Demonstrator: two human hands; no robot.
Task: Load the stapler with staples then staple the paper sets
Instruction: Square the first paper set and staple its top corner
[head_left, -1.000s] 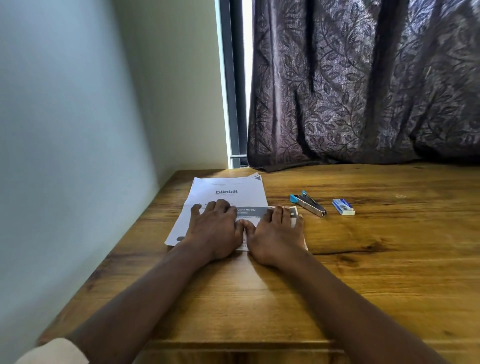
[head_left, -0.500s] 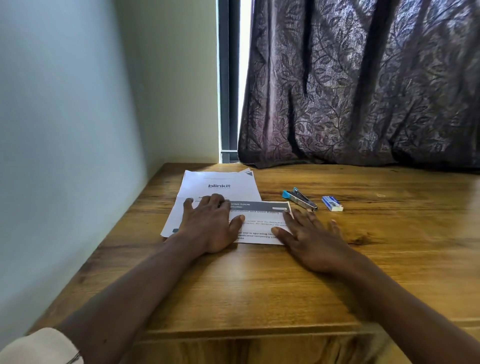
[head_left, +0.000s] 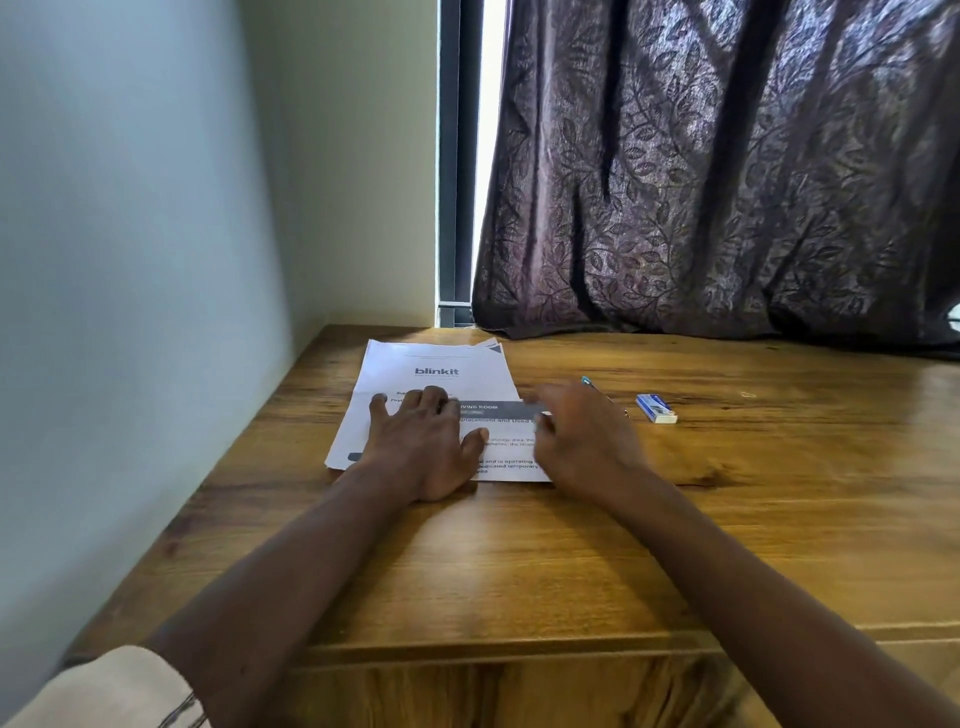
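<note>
A white printed sheet headed "blinkit" (head_left: 436, 364) lies on the wooden table (head_left: 519, 561), with a smaller sheet bearing a grey band (head_left: 506, 467) on top of it. My left hand (head_left: 421, 447) rests flat on both sheets, fingers spread. Blurred by motion, my right hand (head_left: 582, 441) hovers over the small sheet's right edge with its fingers apart and nothing in it. The blue and metal stapler (head_left: 588, 382) is mostly hidden behind that hand; only its far tip shows. A small blue and white staple box (head_left: 656, 408) lies to the right of it.
A pale wall (head_left: 156, 260) runs close along the table's left side. A dark patterned curtain (head_left: 727, 182) hangs behind the table, its hem touching the back edge. Bare wood stretches to the right of the staple box and in front of the papers.
My right hand has lifted off the table beside the small sheet and moved forward, so that it now covers most of the stapler. My left hand has stayed on the papers.
</note>
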